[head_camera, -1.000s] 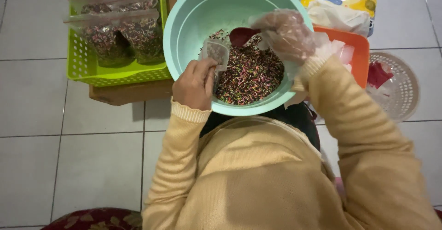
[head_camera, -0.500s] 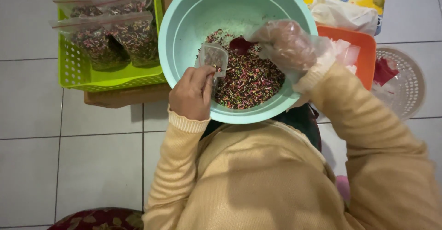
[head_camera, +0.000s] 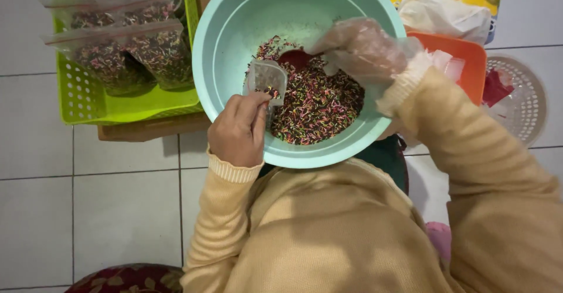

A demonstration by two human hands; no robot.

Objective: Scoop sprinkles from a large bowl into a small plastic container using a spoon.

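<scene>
Fingers of left hand (head_camera: 237, 131) pinch a small cup (head_camera: 265, 80) (tilted); gloved right hand (head_camera: 359, 49) grips a red scoop (head_camera: 295, 59).

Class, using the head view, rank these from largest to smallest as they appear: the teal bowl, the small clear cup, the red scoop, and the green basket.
1. Teal bowl, nearest the camera, which may enlarge it.
2. Green basket, partly cut off by the frame, so its place against the bowl is unsure.
3. Small clear cup, held by the left hand.
4. Red scoop, partly hidden by the gloved right hand.

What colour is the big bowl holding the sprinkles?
The bowl is pale mint green, seen clearly in the head view.
</scene>
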